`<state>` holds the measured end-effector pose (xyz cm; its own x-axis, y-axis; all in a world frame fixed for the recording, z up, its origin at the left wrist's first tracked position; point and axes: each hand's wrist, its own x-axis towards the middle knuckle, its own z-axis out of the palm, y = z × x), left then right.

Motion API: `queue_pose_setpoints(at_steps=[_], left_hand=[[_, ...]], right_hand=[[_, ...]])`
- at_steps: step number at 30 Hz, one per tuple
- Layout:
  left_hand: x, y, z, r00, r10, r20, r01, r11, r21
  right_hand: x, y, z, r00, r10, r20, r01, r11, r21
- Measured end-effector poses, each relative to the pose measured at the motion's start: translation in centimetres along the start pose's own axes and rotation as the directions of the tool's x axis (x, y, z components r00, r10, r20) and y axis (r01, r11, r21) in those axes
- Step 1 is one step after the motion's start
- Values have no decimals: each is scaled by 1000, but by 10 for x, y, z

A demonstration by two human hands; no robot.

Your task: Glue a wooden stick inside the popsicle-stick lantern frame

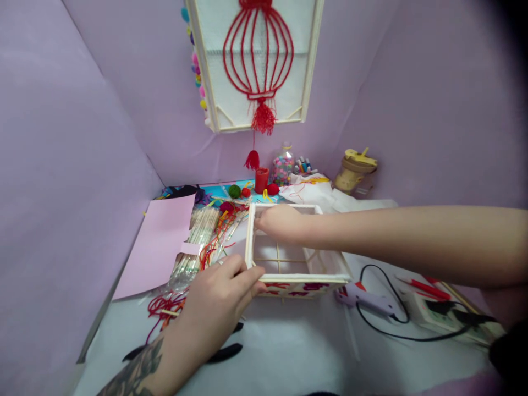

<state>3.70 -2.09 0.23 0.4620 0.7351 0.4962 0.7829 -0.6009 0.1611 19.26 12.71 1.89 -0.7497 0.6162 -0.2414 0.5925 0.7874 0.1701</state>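
A square lantern frame of pale sticks and white fabric [330, 268] stands on the white table, open side up, with red and purple marks on its near face. My left hand [218, 300] grips the frame's near left corner, a ring on one finger. My right hand [277, 222] reaches across from the right and presses on the frame's far left corner, fingers curled over the top stick.
A purple glue gun [368, 300] with a black cord lies right of the frame, by a power strip [437, 316]. A bundle of sticks [197, 242], red yarn and pink paper [159, 242] lie left. A finished lantern [258, 63] hangs above; jars and pompoms stand behind.
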Motion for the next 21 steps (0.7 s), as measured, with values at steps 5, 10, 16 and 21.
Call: queue_pose_setpoints(at_steps=[5,10,16,21], left_hand=[[1,0,0,1000,9,1,-9,1000,-12],[2,0,0,1000,11,12,-11,1000,-7],[2,-1,1,1000,19,8,-19,1000,3],[1,-2,2,1000,23,3,-23,1000,-2]], right_hand=[[2,2,3,1000,0,-13,0,1000,2],[2,4,6,999,-15,-36,15,1000,4],[6,6,12,998,-10,-67,10,1000,4],[6,6,13,998,-6,-63,6,1000,5]])
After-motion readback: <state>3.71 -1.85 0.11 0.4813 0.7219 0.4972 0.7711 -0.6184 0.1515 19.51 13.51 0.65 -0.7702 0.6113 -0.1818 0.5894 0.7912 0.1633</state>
